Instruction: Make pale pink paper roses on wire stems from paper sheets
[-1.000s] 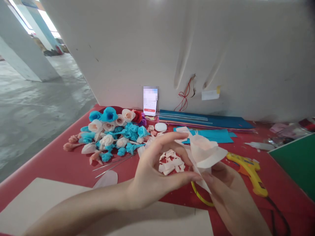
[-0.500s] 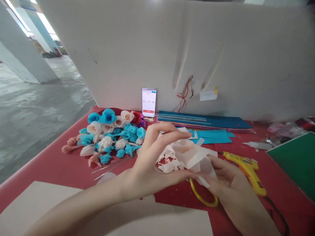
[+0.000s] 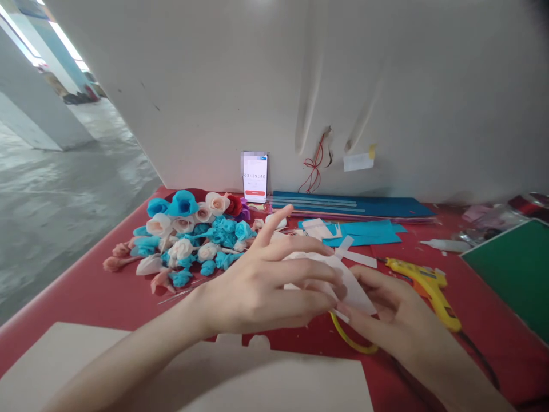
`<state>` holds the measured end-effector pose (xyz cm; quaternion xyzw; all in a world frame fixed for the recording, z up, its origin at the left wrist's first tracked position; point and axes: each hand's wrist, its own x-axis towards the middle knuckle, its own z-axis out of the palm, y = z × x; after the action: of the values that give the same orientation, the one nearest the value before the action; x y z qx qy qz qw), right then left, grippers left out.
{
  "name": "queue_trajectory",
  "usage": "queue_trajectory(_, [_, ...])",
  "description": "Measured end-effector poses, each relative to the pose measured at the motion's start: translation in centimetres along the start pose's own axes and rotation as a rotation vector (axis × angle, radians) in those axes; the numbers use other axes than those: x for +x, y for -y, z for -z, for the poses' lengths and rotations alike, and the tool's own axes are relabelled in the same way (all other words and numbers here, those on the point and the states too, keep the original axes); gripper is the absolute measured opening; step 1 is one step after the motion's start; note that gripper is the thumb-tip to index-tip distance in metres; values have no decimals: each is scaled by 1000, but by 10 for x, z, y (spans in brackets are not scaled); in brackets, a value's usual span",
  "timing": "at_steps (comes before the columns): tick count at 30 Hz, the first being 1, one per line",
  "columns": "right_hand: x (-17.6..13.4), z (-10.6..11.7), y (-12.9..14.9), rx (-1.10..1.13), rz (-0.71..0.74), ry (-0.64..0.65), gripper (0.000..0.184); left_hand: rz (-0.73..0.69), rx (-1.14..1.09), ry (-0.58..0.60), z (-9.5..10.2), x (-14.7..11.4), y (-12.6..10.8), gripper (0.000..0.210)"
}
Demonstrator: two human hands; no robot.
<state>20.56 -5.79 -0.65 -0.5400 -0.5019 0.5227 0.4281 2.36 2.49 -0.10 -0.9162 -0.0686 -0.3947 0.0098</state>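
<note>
A white paper flower (image 3: 358,292) is between my two hands. My right hand (image 3: 398,315) pinches its lower right side with thumb and fingers. Over its left and front lies my left hand (image 3: 266,286), fingers curled round the petals and index finger raised. Much of the flower is hidden behind the left fingers. Below it a yellow ring-shaped handle (image 3: 349,339) shows. To the right a yellow glue gun (image 3: 429,289) lies on the red tabletop, its cord running toward me.
Finished blue, white and pink paper flowers (image 3: 223,232) are heaped at the left. A phone (image 3: 255,177) showing a timer leans on the wall. Blue paper strips (image 3: 364,233) lie behind my hands, a green board (image 3: 514,274) at the right, large pale sheets (image 3: 300,383) in front.
My left hand has turned over and closed its fingers across the flower, where before it cupped the side with thumb and fingers apart. The right hand still holds the base. The view shifted slightly.
</note>
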Motion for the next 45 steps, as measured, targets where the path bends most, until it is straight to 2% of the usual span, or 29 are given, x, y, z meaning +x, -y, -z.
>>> queue_trajectory(8, [-2,-3,9,137,17,10,6,-59,2,14,3,-2,6,18])
queue_trajectory(13, [-3,-5,9,137,-40,16,24,-83,9,-5,5,2,7,13])
queue_trajectory(27, [-3,-13,-5,-112,108,-175,16,-39,10,-13,0,2,7,12])
queue_trajectory(31, [-3,-12,-5,-118,116,-145,9,-7,-19,-6,0,3,7,14])
queue_trajectory(40, [0,-7,-7,-231,139,-93,9,21,-51,106,3,3,5,11])
queue_trajectory(45, [-1,-4,-11,-368,266,-92,10,33,-57,146,6,5,1,12])
